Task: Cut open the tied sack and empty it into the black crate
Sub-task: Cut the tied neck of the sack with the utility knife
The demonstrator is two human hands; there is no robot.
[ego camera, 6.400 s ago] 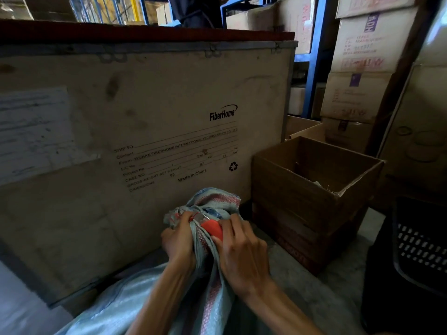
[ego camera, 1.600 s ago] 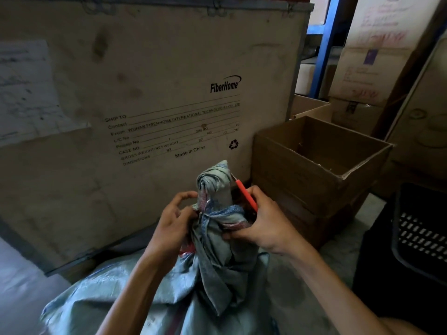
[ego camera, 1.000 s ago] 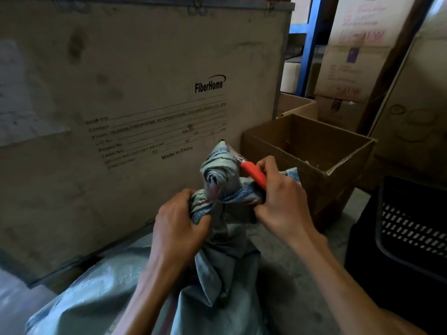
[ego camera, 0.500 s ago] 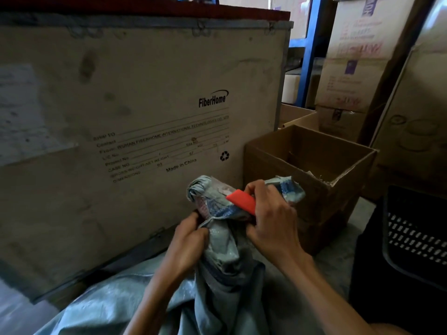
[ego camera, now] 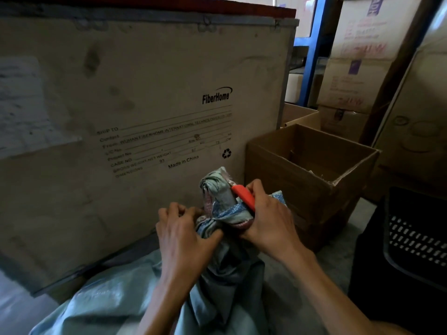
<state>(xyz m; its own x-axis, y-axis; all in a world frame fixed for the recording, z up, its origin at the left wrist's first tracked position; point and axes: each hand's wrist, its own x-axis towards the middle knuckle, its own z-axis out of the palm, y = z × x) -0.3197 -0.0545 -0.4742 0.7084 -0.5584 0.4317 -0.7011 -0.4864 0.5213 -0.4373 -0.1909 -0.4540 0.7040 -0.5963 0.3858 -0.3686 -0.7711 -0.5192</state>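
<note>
Our left hand has its fingers curled round the knotted neck of the pale sack on the floor. Our right hand pinches a red cutter against the knot. The black crate stands to the right.

The large beige plywood shipping case carries black stencilled print: the brand "FiberHome" under a curved stroke, then form lines reading "SHIP TO", "Contact", "From: WUHAN FIBERHOME INTERNATIONAL TECHNOLOGIES CO., LTD", "Project No", "CASE NO", "GROSS WEIGHT NET WEIGHT" and "DIMENSIONS". These come with the numbers 93, 67 and 73, the units "KG" and "CM", the words "Made in China" and a recycling-arrows sign beside them. A white paper sheet stuck on the case's left part bears faint print too blurred to read, and the stacked pale cardboard cartons to the right show red and purple print that cannot be made out.
</note>
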